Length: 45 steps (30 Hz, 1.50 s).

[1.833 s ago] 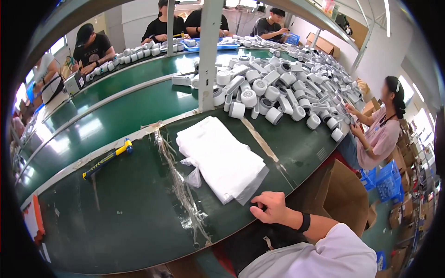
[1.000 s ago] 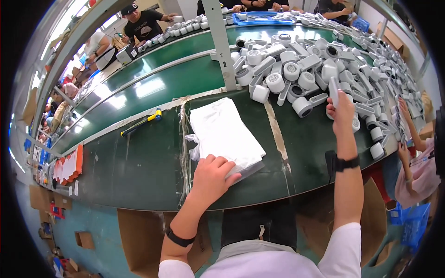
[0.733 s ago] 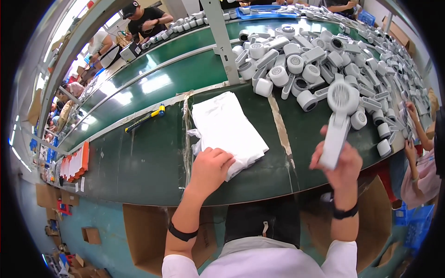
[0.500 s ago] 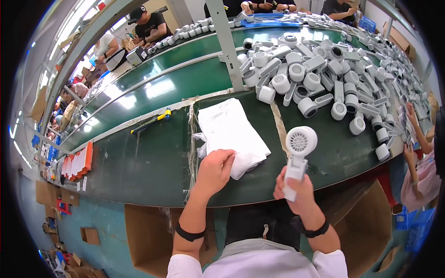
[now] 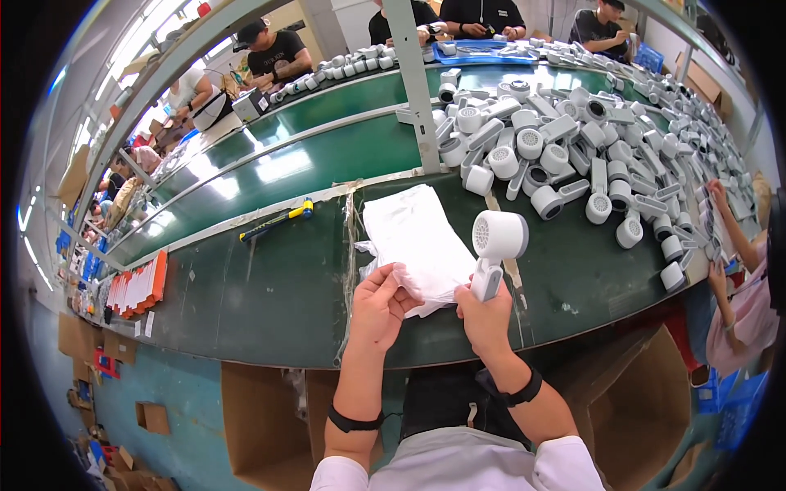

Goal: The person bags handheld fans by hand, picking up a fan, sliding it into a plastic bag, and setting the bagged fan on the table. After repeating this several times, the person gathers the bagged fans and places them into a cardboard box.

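Using a clock face centred on the bags, with 12 pointing away from the wearer.

Biggest thing is the green worktop (image 5: 246, 303). The pile (image 5: 561, 127) of grey-white fans sprawls across it from about 1 to 3. Stragglers sit close to the edge just past 3, so I reckon a bump could send one over. Open cartons (image 5: 266, 417) below, roughly at 7 and 4.

Then the stack of white bags (image 5: 422, 233), lying flat, near edge a bit ruffled. They look thin, so my bet for trouble is clinging: two could lift together, or the stack could skew if tugged. Hammer (image 5: 278, 219) lies between 9 and 10, well apart from all this.

The fan (image 5: 501, 237) in hand is held up at about 3, its head overlapping the bags' right edge in view. It's held low with that chunky head on top, so it could tip or fold at the joint if the hold slackens. Long axis runs about 12:30 to 6:30, head at the far end, handle toward the wearer, grille facing roughly 9.

Right grip (image 5: 489, 319) is wrapped round the handle, no gap. Left grip (image 5: 381, 303) has fingertips nearly together on the bags' near-left edge, pinching a ruffled bit; can't tell how many layers.
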Each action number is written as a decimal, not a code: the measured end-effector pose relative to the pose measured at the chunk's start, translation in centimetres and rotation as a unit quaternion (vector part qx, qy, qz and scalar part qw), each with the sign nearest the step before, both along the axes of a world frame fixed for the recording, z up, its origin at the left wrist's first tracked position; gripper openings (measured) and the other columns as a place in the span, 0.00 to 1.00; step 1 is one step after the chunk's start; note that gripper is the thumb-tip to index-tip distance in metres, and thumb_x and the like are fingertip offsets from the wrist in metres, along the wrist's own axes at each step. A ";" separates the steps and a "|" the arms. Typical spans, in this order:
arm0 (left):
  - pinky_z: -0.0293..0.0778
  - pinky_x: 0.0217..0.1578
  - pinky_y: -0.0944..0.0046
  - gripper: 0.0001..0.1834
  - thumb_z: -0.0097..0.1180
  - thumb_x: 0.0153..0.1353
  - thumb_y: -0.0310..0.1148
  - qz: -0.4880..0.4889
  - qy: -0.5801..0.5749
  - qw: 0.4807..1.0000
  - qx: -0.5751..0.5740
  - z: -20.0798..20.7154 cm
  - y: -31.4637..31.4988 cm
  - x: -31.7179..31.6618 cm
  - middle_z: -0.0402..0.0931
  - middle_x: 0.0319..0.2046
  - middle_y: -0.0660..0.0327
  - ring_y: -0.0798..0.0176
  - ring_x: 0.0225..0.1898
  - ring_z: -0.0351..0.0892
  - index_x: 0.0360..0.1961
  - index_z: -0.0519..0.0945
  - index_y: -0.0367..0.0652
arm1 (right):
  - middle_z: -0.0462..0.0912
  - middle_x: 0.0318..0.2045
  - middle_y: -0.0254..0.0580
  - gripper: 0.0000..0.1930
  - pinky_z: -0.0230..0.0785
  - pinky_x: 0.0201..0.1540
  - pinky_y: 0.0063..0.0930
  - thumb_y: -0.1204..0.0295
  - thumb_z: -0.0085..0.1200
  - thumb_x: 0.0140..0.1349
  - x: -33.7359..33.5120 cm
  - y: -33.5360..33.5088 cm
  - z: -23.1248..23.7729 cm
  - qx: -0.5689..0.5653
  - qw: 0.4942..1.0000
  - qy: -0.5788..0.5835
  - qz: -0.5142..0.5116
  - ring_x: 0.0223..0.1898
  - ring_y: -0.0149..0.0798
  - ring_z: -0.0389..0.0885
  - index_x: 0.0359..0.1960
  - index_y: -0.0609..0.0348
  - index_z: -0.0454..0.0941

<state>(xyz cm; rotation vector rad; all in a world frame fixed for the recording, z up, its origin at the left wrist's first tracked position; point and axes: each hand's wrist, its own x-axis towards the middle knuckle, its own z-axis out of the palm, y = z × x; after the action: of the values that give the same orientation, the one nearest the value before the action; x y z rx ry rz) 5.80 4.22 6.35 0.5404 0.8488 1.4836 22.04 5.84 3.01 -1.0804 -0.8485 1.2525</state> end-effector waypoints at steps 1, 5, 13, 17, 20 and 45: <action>0.79 0.38 0.63 0.14 0.50 0.68 0.28 -0.006 0.002 1.000 -0.002 -0.1 0.2 0.0 0.80 0.40 0.56 0.65 0.37 0.82 0.52 0.73 0.33 | 0.75 0.27 0.36 0.12 0.65 0.21 0.20 0.82 0.58 0.54 -0.1 -0.1 0.0 0.002 1.000 -0.001 0.000 0.20 0.26 0.72 0.39 0.65 0.70; 0.80 0.38 0.65 0.14 0.53 0.67 0.29 0.045 0.033 0.998 -0.018 0.4 -0.3 1.7 0.80 0.38 0.55 0.63 0.35 0.83 0.50 0.74 0.32 | 0.75 0.27 0.34 0.10 0.66 0.25 0.21 0.80 0.56 0.54 -0.5 -0.8 1.7 -0.015 1.000 0.005 0.004 0.23 0.25 0.72 0.38 0.64 0.71; 0.78 0.35 0.69 0.11 0.54 0.65 0.25 0.034 0.108 0.993 0.029 -0.1 0.0 2.7 0.80 0.36 0.57 0.69 0.33 0.80 0.46 0.76 0.29 | 0.78 0.30 0.37 0.11 0.70 0.26 0.21 0.74 0.59 0.61 4.4 -3.1 0.2 -0.007 0.998 -0.004 0.070 0.26 0.27 0.76 0.43 0.64 0.73; 0.73 0.29 0.72 0.11 0.52 0.64 0.23 0.042 0.166 0.985 0.028 0.1 0.0 3.5 0.80 0.35 0.58 0.73 0.29 0.76 0.46 0.77 0.31 | 0.82 0.36 0.39 0.18 0.73 0.34 0.26 0.72 0.62 0.59 11.8 -6.4 2.3 0.071 0.967 -0.096 0.225 0.33 0.30 0.80 0.49 0.67 0.75; 0.66 0.26 0.74 0.12 0.50 0.62 0.21 -0.014 0.269 0.963 0.006 0.1 -0.1 3.5 0.80 0.33 0.60 0.77 0.28 0.72 0.46 0.79 0.33 | 0.83 0.36 0.39 0.29 0.71 0.42 0.24 0.74 0.67 0.54 13.3 -6.2 4.6 0.113 0.921 -0.178 0.327 0.37 0.28 0.78 0.58 0.67 0.71; 0.72 0.34 0.69 0.10 0.51 0.61 0.17 0.171 0.596 0.737 0.268 1.0 -2.2 3.5 0.78 0.38 0.57 0.63 0.33 0.78 0.41 0.81 0.36 | 0.80 0.33 0.40 0.32 0.71 0.25 0.23 0.67 0.55 0.65 6.5 -3.9 4.2 -0.033 0.941 -0.194 0.274 0.21 0.27 0.76 0.68 0.61 0.58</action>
<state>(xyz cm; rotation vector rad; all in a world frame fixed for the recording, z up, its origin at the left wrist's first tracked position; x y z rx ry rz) 9.29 2.02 7.33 2.0005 1.5437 1.6332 28.53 1.98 7.17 -1.2100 -1.4927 1.5534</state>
